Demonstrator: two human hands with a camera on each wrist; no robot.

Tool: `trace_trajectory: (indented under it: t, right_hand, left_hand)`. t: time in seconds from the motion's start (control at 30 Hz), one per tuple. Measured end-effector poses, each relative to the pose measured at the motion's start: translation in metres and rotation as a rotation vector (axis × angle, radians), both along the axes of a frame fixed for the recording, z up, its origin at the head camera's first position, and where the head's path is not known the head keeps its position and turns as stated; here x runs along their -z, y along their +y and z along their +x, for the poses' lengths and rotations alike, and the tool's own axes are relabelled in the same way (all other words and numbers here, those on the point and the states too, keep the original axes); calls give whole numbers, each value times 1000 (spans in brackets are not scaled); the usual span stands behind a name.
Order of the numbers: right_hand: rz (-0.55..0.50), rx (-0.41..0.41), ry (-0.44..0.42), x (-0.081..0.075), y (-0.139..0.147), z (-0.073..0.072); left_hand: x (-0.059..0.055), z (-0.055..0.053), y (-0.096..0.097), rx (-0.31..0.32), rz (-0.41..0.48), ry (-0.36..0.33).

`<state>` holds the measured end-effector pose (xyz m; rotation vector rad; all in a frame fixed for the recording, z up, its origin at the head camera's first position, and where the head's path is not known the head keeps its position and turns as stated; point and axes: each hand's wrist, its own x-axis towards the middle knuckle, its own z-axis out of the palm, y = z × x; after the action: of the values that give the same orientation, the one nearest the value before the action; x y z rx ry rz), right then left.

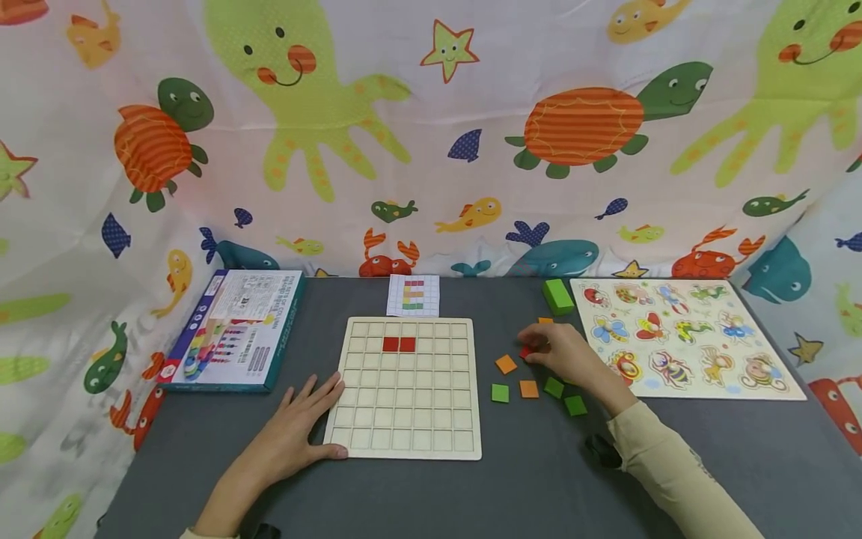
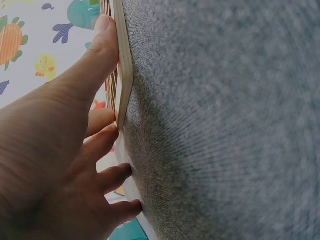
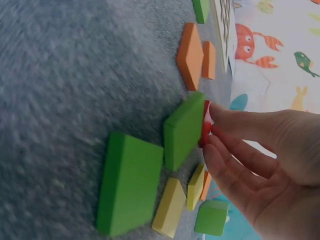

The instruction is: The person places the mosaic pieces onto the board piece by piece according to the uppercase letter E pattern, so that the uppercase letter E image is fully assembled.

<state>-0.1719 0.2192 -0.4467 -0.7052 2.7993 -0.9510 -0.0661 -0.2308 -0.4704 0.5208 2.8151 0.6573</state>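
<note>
Let your unclenched left hand [image 1: 291, 428] steady the board [image 1: 402, 398] at nine o'clock; lift the red tile [image 3: 205, 127], pinched in your right hand [image 1: 569, 355] beyond the three-o'clock edge, clear of the nearby green tile [image 3: 184, 131].

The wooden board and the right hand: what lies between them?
In the head view, an orange tile lies between the board and the right hand, which pinches a red tile, with a green tile lower in the picture.

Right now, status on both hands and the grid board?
Left hand touching grid board, left edge. Right hand pinching red tile. Two red squares on board. Loose green tiles, orange tiles around right hand.
</note>
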Motion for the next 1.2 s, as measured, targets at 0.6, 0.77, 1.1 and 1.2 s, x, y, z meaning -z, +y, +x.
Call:
trace_trajectory:
  t: [0.6, 0.77, 1.1, 1.2]
  right_hand:
    - [100, 0, 38, -10, -12, -6]
    - [63, -24, 4, -19, -26, -11]
    - [-23, -122, -17, -15, -80, -17]
    - [-58, -146, -14, -12, -97, -19]
  left_hand:
    - [-1, 1, 1, -3, 7, 13]
    - [-1, 1, 1, -5, 4, 6]
    - [-2, 0, 1, -6, -4, 2]
    - [-1, 0, 0, -5, -9, 6]
